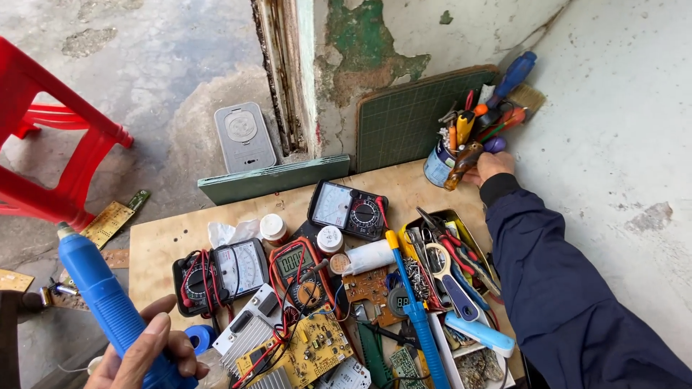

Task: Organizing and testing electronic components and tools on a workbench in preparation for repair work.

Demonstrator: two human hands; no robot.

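Blue rotary tool (108,306), smooth plastic cylinder, clasped firmly in left hand (148,356) at lower left, long axis tilted up and leftward, tip away from the cluttered wooden table (169,241). Right hand (494,167) far off at the tool can (440,164) by the wall, fingers seemingly pinching a brown mottled handle (463,163), grip partly hidden.

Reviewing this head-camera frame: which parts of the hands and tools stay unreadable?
- Left hand: wrist cut off by the bottom edge; the blue rotary tool hides its palm.
- Right hand: fingers hidden behind the tool can; which tool it grips is unclear.
- Yellow circuit board: partly buried under red wires.
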